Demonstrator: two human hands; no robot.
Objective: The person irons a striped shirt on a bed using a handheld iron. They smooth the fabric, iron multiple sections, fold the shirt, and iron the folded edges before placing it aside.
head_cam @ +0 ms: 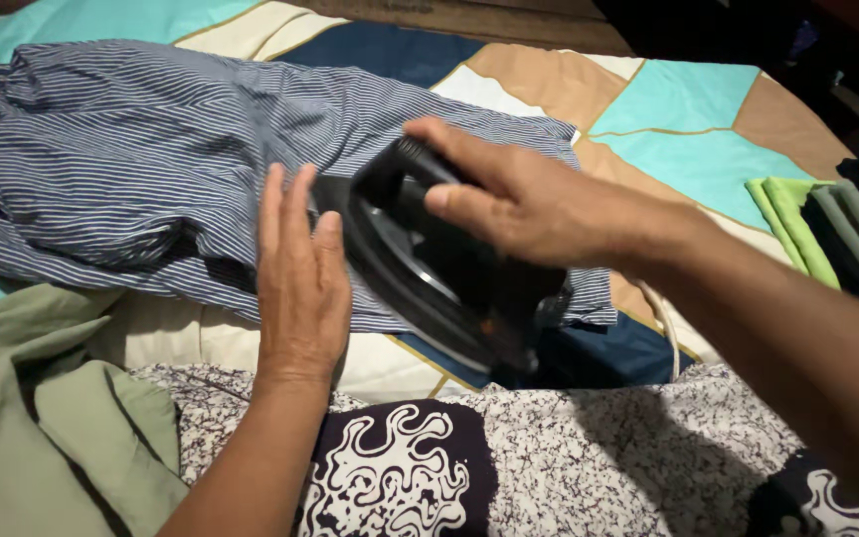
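far left, a sage green garment (42, 418) lies crumpled at the lower corner, touching the blue-and-white striped shirt (151, 169) that spreads across the upper left, its stripes running roughly left-right. left hand (300, 283) rests flat, palm down, fingers together and pointing up the frame, pressing the shirt's lower edge just beside the iron; it is released, gripping nothing, forearm coming up from the bottom centre. black iron (429, 264) sits on the shirt near the middle, long axis diagonal from upper left to lower right, tilted so its side faces the camera; which end is the nose, cannot tell. right hand (524, 204) reaches in from the right, fingers wrapped over the iron's handle, grasping it, thumb along the near side, forearm running off to the lower right. a white cord (663, 328) trails under that wrist. underneath, a patchwork bedspread (678, 99) in teal, tan, cream and navy panels. bottom centre, a dark cloth with white swirl print (400, 477). far right, folded green and grey cloths (827, 229) stacked at the edge.
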